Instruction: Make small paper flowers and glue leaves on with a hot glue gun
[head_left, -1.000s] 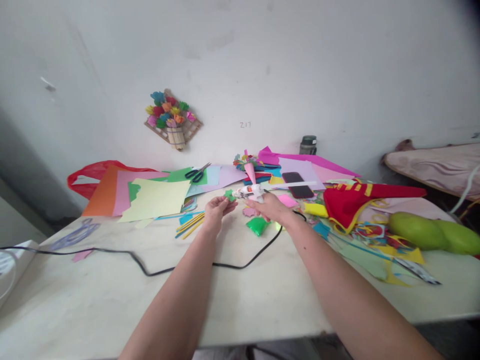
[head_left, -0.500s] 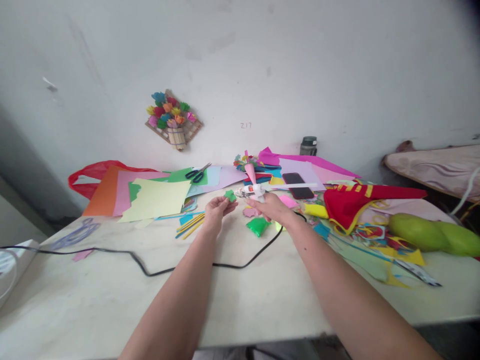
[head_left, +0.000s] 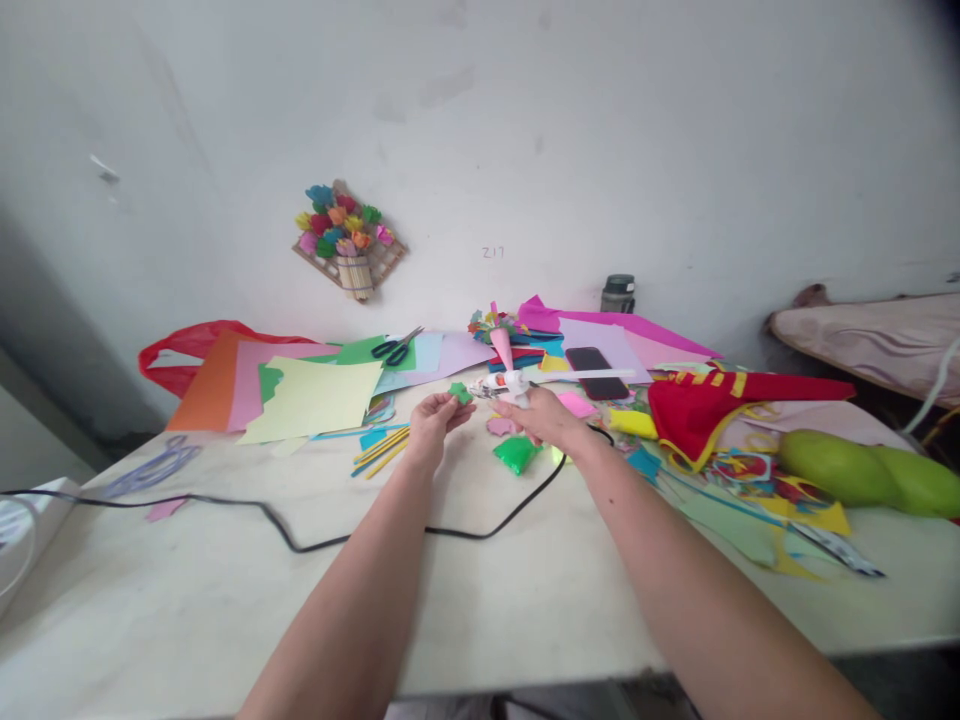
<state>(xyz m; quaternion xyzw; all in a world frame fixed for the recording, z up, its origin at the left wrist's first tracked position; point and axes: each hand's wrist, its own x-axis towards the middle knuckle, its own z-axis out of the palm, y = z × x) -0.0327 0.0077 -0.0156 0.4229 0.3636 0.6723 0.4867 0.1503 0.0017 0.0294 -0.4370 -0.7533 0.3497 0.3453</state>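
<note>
Between the fingertips of my left hand (head_left: 436,420) is a small green paper flower (head_left: 460,393). My right hand (head_left: 541,416) is closed round a white glue gun (head_left: 511,381), its nozzle pointing left at the paper flower; whether the tip touches it I cannot tell. A long white glue stick (head_left: 585,374) sticks out of the gun's back end. Just below the gun lie a shiny green packet (head_left: 517,454) and a pink paper piece (head_left: 501,427). Yellow and blue paper strips (head_left: 381,450) lie beside my left wrist.
A black cable (head_left: 300,547) runs across the table under my left forearm. Coloured paper sheets (head_left: 315,400), scissors (head_left: 397,347) and a phone (head_left: 596,372) lie towards the wall. At the right are a red cloth (head_left: 690,410), paper scraps and green fruit (head_left: 840,467).
Both hands keep nearly the same place, with the glue gun's nozzle still beside the green paper flower. The view has shifted very slightly.
</note>
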